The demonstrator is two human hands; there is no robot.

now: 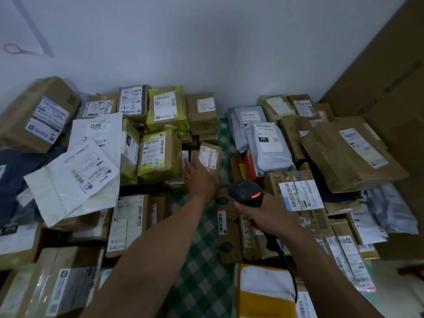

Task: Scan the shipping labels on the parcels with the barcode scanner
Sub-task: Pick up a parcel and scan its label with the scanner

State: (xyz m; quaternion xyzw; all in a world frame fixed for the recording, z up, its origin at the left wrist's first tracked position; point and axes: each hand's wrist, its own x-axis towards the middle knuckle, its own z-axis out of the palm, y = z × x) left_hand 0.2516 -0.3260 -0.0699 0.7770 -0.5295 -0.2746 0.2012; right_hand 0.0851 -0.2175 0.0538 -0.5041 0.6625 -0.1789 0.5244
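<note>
Left hand (200, 179) had its fingers curled round a small brown box (216, 171) mid-pile, label (205, 155) facing up, while the right hand (267, 214) gripped the scanner (246, 193) just short of it, so I'd guess next was aim and trigger.

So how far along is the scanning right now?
Done: nothing visibly marks scanned parcels, so I cannot tell. In hand: the left hand holds a small brown parcel tilted, label showing, beside the barcode scanner gripped in the right hand, its red light on. Left: probably much of the surrounding pile, such as the grey mailer bags.
</note>
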